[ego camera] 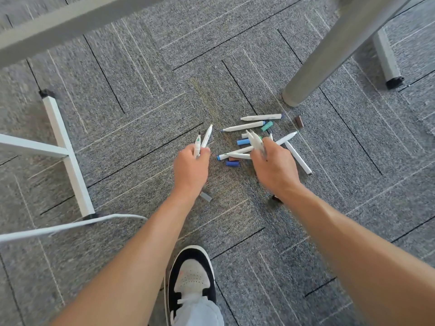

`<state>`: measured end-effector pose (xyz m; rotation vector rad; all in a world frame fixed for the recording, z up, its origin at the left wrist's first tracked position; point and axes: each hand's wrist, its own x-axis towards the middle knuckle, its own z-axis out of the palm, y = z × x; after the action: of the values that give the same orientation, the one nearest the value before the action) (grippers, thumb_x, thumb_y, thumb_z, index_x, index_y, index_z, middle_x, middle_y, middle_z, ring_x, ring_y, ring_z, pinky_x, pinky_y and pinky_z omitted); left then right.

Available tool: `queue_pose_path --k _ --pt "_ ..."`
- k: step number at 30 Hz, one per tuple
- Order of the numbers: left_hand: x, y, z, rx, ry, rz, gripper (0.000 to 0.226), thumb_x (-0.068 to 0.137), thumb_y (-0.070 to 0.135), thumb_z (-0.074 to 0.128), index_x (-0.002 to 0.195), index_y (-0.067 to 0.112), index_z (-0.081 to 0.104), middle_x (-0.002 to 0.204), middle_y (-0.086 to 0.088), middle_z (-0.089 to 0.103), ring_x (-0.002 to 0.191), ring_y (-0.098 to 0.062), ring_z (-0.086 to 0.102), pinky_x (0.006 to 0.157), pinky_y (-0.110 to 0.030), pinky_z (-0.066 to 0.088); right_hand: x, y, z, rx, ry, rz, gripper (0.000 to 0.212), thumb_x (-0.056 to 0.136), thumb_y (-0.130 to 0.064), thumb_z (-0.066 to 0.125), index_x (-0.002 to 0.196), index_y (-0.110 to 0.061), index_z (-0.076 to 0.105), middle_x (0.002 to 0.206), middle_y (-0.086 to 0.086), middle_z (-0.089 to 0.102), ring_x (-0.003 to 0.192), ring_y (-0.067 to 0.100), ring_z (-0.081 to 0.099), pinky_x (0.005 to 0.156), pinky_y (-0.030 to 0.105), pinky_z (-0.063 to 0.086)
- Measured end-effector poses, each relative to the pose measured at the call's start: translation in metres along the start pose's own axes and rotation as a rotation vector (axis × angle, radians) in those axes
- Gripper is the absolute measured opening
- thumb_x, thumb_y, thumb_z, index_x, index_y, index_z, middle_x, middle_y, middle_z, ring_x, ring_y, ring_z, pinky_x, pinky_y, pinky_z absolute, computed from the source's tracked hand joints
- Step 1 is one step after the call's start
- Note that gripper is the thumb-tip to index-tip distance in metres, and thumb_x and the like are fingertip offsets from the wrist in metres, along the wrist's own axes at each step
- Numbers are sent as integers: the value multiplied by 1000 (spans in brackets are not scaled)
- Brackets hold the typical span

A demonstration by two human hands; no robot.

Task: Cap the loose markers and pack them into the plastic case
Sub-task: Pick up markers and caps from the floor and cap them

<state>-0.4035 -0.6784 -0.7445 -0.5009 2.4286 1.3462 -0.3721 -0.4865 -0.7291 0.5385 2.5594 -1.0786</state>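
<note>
A: So, what lies around the hands?

B: The left hand [191, 167] grips two white markers [203, 141], tips pointing to twelve o'clock. The right hand [274, 167] is curled round a small bundle of markers [255, 141], also pointing away. Just beyond it, at about one o'clock, the loose markers [244, 126] lie scattered on the floor, some crossing each other, with a teal cap [267, 126], a light blue cap [243, 142], a dark blue cap [232, 163] and a brown cap [299, 121] among them.

A: Anything in the way?

B: A thick grey table leg [329, 55] stands at one o'clock, just past the pile. A white frame leg [68, 156] lies at nine o'clock, and a white cable [70, 228] curves at eight o'clock. A grey cap [206, 196] sits beside the left wrist.

A: And the floor?

B: Grey carpet tiles [141, 90] with thin dark and pale lines. A black-and-white shoe [191, 278] is at six o'clock.
</note>
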Motion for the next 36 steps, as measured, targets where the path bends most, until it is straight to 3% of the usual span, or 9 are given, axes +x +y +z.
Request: queue_pose_path --k 3,7,13,17,22,24,27,32,36 --pt "6 2 -1 86 20 51 26 100 29 61 84 9 64 62 -3 54 50 -18 42 46 -38 40 4 -1 -1 -55 -28 -15 28 103 -39 50 85 -19 43 73 5 60 61 25 50 58 43 45" --pt "6 6 -2 177 -27 95 18 97 28 68 85 15 62 65 2 56 48 -10 41 42 -23 36 8 0 1 50 -77 22 22 107 -30 52 90 -15 50 80 7 64 61 21 51 53 39 43" --pt "1 5 0 148 -171 70 13 104 23 56 116 20 55 79 0 52 54 -10 37 41 -19 31 9 -1 1 70 -57 43 22 105 -31 51 90 -16 52 80 7 64 61 21 51 53 40 43" --pt "0 0 0 110 -166 46 10 107 24 50 107 16 56 78 0 51 56 -10 37 42 -18 32 9 -3 0 72 -69 46 15 104 -28 52 93 -17 56 84 8 69 73 33 69 60 53 58" --pt "9 -5 -6 338 -8 130 14 100 29 62 96 16 58 73 0 60 52 -15 46 46 -32 41 10 -3 1 -23 -35 4 12 99 -27 63 91 -19 57 77 4 66 71 34 68 59 52 58" --pt "15 -4 -7 445 56 165 20 94 34 68 97 17 57 75 1 61 57 -17 55 49 -32 44 12 -2 2 -66 -41 -7 19 94 -28 70 86 -20 55 74 2 64 63 29 63 56 48 56" --pt "24 -1 -4 512 115 192 28 91 37 72 105 18 58 89 3 59 71 -17 56 55 -31 41 13 -1 3 -185 -49 -47 26 92 -32 74 83 -19 53 69 -2 59 57 19 53 50 32 36" --pt "39 3 6 610 128 171 27 91 38 72 99 18 56 95 2 57 69 -13 51 57 -31 43 17 -1 5 -351 -15 -123 26 94 -33 73 82 -22 52 66 -8 54 56 11 49 48 27 28" --pt "45 6 7 617 83 145 21 92 31 72 95 16 57 86 2 61 65 -11 50 51 -30 36 19 1 8 -447 13 -196 21 94 -35 73 89 -20 60 67 -8 55 59 18 57 52 29 43"
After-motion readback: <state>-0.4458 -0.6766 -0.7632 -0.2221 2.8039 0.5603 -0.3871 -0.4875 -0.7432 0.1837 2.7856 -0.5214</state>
